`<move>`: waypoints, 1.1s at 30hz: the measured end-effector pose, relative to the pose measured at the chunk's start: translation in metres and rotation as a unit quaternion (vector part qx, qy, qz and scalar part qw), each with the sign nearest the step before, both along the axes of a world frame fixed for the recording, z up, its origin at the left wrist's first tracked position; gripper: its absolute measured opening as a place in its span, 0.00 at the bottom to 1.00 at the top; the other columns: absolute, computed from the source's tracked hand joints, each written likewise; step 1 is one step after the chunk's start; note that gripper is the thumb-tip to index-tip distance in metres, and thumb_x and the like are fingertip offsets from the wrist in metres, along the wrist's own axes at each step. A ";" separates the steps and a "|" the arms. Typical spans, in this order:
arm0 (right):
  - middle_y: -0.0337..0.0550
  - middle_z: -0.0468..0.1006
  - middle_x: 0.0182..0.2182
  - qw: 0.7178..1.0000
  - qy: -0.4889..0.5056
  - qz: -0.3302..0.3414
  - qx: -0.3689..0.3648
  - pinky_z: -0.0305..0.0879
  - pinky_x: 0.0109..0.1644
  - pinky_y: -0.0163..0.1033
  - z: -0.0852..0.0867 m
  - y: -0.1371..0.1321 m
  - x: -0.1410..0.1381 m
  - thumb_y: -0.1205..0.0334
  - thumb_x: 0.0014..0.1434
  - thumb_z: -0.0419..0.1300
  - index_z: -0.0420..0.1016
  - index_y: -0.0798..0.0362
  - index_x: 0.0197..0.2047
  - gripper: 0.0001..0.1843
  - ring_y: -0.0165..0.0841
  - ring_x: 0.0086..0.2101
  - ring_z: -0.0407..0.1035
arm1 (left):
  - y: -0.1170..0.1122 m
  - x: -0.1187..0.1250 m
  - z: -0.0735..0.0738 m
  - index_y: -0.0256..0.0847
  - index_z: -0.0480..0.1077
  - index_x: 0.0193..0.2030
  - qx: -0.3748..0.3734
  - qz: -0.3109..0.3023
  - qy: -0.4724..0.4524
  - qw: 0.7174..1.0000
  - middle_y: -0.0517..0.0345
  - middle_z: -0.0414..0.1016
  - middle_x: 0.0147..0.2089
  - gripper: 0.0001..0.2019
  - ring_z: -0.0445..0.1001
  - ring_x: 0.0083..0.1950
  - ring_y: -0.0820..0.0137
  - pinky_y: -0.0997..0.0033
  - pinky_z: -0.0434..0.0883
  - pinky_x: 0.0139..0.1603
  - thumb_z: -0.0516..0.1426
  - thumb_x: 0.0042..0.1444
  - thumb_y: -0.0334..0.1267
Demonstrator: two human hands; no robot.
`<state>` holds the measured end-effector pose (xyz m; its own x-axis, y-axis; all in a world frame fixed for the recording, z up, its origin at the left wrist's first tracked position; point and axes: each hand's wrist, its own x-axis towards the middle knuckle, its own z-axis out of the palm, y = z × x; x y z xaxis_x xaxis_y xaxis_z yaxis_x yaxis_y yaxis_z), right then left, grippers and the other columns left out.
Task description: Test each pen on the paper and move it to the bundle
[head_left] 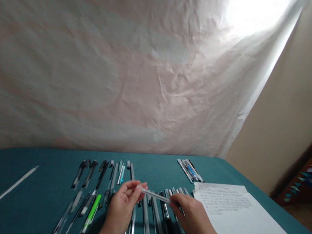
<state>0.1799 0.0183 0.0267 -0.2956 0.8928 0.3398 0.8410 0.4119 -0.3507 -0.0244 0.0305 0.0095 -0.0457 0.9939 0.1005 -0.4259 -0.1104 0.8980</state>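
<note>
My left hand (121, 205) and my right hand (191, 215) hold one clear pen (155, 195) between them, level above the table. The left fingertips pinch its left end, and the right fingers close round its right end. Below the hands, several pens (146, 221) lie in a row on the teal tablecloth (44, 194). A green highlighter (92, 209) lies just left of my left wrist.
More dark pens (90, 171) lie further back on the left. A small bundle of pens (190, 170) lies at the back right. A white sheet of paper (245, 224) with writing at its top lies to the right. A long white stick (17, 183) rests at far left. A crumpled white sheet (122, 69) hangs behind.
</note>
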 end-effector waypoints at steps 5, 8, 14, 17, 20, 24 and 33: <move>0.41 0.76 0.31 0.990 -0.018 -0.138 -0.030 0.59 0.36 0.33 0.005 0.050 0.045 0.57 0.58 0.50 0.72 0.50 0.37 0.11 0.33 0.32 0.70 | -0.008 0.003 -0.004 0.43 0.53 0.57 0.089 0.012 0.132 0.987 0.47 0.63 0.57 0.23 0.67 0.54 0.66 0.62 0.62 0.55 0.54 0.55 0.38; 0.48 0.76 0.38 0.969 -0.031 -0.242 -0.045 0.59 0.39 0.33 0.004 0.087 0.084 0.58 0.57 0.50 0.74 0.53 0.36 0.13 0.35 0.37 0.70 | -0.014 0.001 -0.008 0.44 0.56 0.56 0.125 0.011 0.262 0.957 0.48 0.63 0.56 0.20 0.66 0.54 0.64 0.61 0.61 0.55 0.53 0.56 0.37; 0.56 0.77 0.34 0.927 -0.043 -0.354 -0.118 0.59 0.31 0.36 -0.006 0.124 0.135 0.58 0.55 0.52 0.77 0.55 0.33 0.14 0.42 0.36 0.72 | -0.018 -0.005 -0.010 0.45 0.63 0.50 0.258 0.016 0.477 0.840 0.51 0.67 0.51 0.15 0.65 0.54 0.63 0.60 0.62 0.55 0.51 0.56 0.34; 0.57 0.77 0.33 0.919 -0.046 -0.366 -0.142 0.60 0.31 0.36 -0.011 0.130 0.139 0.56 0.53 0.55 0.78 0.55 0.33 0.14 0.42 0.35 0.72 | -0.017 -0.005 -0.011 0.44 0.64 0.48 0.293 0.023 0.513 0.806 0.51 0.68 0.49 0.13 0.65 0.53 0.63 0.60 0.63 0.54 0.50 0.56 0.32; 0.56 0.78 0.32 0.917 -0.046 -0.363 -0.157 0.61 0.31 0.36 -0.014 0.135 0.136 0.55 0.51 0.56 0.78 0.55 0.32 0.14 0.41 0.34 0.73 | -0.016 -0.004 -0.010 0.43 0.64 0.47 0.306 0.023 0.527 0.792 0.50 0.69 0.47 0.12 0.66 0.51 0.63 0.61 0.64 0.53 0.49 0.56 0.31; 0.55 0.78 0.31 0.920 -0.045 -0.352 -0.168 0.60 0.31 0.35 -0.016 0.138 0.131 0.56 0.52 0.56 0.78 0.55 0.31 0.13 0.40 0.33 0.73 | -0.016 -0.003 -0.008 0.42 0.65 0.45 0.319 0.023 0.522 0.791 0.49 0.70 0.46 0.12 0.68 0.50 0.63 0.60 0.64 0.52 0.49 0.55 0.29; 0.52 0.78 0.31 0.934 -0.042 -0.321 -0.148 0.59 0.34 0.34 -0.009 0.133 0.124 0.57 0.54 0.53 0.78 0.54 0.32 0.13 0.39 0.36 0.72 | -0.017 -0.003 -0.006 0.43 0.67 0.43 0.325 0.025 0.507 0.798 0.50 0.71 0.43 0.12 0.69 0.47 0.63 0.62 0.67 0.48 0.49 0.54 0.29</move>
